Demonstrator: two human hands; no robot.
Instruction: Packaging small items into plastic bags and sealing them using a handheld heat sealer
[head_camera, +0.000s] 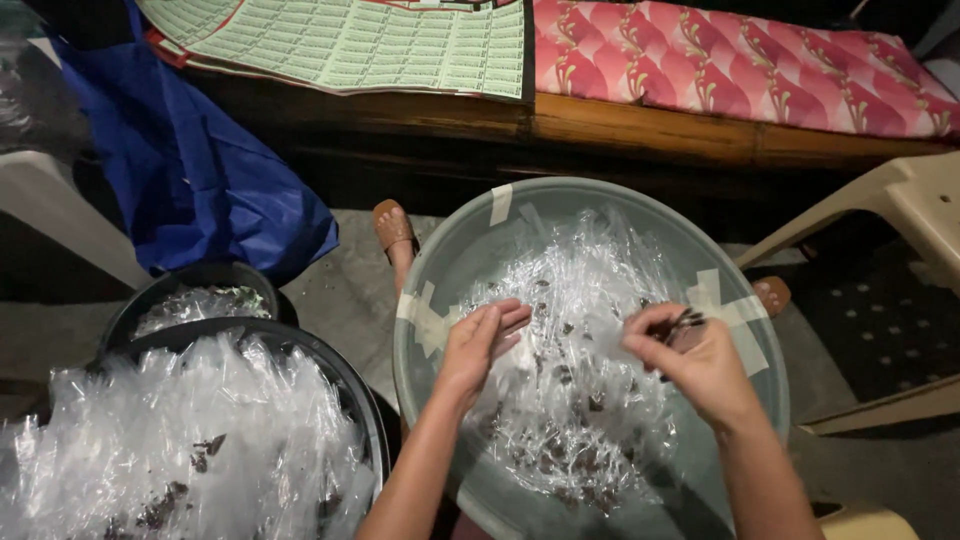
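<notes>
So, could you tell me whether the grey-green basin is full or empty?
Partly filled: clear plastic wrappers and dark bits cover the grey-green basin bottom.

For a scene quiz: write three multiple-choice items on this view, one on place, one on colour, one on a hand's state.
1. Where are both hands?
A. Over the grey-green basin
B. Over the black tub
C. On the cushion

2. What colour is the bag at upper left?
A. Red
B. Blue
C. Yellow

3. What is the right hand doing?
A. Resting flat and empty
B. Pinching a small dark piece
C. Gripping the basin rim

Answers: A, the left hand and right hand hang over the grey-green basin; B, the bag is blue; B, its fingertips close on a small dark piece.
</notes>
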